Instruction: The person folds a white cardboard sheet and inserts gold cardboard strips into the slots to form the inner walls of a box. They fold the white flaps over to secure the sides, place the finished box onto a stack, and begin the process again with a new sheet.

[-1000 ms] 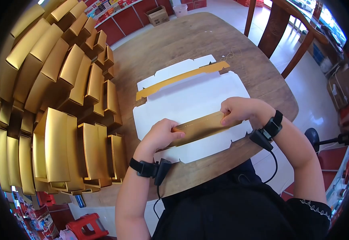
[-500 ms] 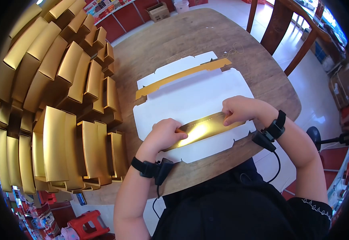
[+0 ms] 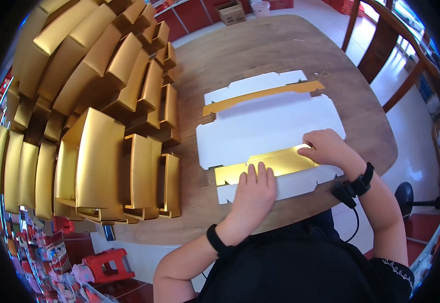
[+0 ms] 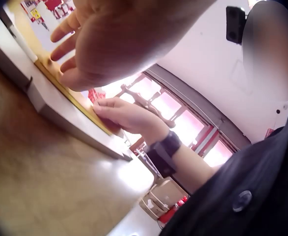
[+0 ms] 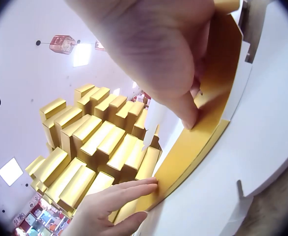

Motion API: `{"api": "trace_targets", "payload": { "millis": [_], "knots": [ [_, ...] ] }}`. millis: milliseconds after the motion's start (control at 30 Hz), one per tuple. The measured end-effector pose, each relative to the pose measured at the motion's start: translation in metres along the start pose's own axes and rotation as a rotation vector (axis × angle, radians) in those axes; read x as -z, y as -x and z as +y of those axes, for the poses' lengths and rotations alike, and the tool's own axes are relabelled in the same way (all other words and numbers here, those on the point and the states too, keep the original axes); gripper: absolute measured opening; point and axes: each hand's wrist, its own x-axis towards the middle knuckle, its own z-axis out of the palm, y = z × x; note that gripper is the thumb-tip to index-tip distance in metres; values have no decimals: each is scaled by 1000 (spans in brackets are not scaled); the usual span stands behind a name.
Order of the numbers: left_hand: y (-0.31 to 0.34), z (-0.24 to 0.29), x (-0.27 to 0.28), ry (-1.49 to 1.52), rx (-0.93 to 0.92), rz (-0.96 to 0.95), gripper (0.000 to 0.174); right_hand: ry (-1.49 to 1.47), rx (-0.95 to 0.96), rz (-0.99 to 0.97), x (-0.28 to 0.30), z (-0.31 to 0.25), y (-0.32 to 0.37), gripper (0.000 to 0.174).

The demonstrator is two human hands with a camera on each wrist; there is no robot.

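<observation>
A flat cardboard box blank (image 3: 270, 126), white inside with gold strips, lies on the wooden table in the head view. Its near gold panel (image 3: 280, 164) stands folded up along a crease. My left hand (image 3: 256, 194) has its fingers stretched out, fingertips on the left part of that panel. At the panel's right end, my right hand (image 3: 328, 147) pinches the folded edge between thumb and curled fingers. The right wrist view shows that thumb pressed on the gold face (image 5: 203, 132), with the left hand (image 5: 112, 206) flat-fingered at the other end.
Stacked gold boxes (image 3: 101, 161) fill the table's left side, close to the blank. A thin loose string (image 3: 326, 74) lies beyond the blank's far right corner. A wooden chair (image 3: 381, 50) stands past the table's right edge, and a red stool (image 3: 110, 265) below left.
My left hand has let go of the panel's left end and moved inward, fingers now straight on the gold face. My right hand keeps its hold. The head view has shifted left.
</observation>
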Motion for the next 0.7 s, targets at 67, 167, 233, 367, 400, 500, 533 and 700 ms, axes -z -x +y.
{"api": "trace_targets", "payload": {
  "millis": [67,167,233,367,400,500,533,700],
  "knots": [
    [0,2,-4,-57,21,-6,37,-9,31,38,-1,-2,0,35],
    [-2,1,-6,-73,-1,-44,41,-22,-30,29,2,-6,1,35],
    [-4,0,-6,-76,-11,-66,41,-35,-60,31,3,-8,1,35],
    [-6,-2,-7,-89,-41,-90,41,-48,-50,32,3,-8,0,35],
    [-6,-2,-7,-105,-59,-95,41,-50,-47,35,3,-8,0,35],
    [-8,-5,-8,-142,-104,-56,42,-52,-42,41,3,-8,-1,35],
    [-10,-5,-9,-136,-107,-54,42,-53,-39,46,3,-8,0,36],
    [-19,-12,-6,-15,-64,-86,36,3,133,257,6,-11,16,23]
  ]
}}
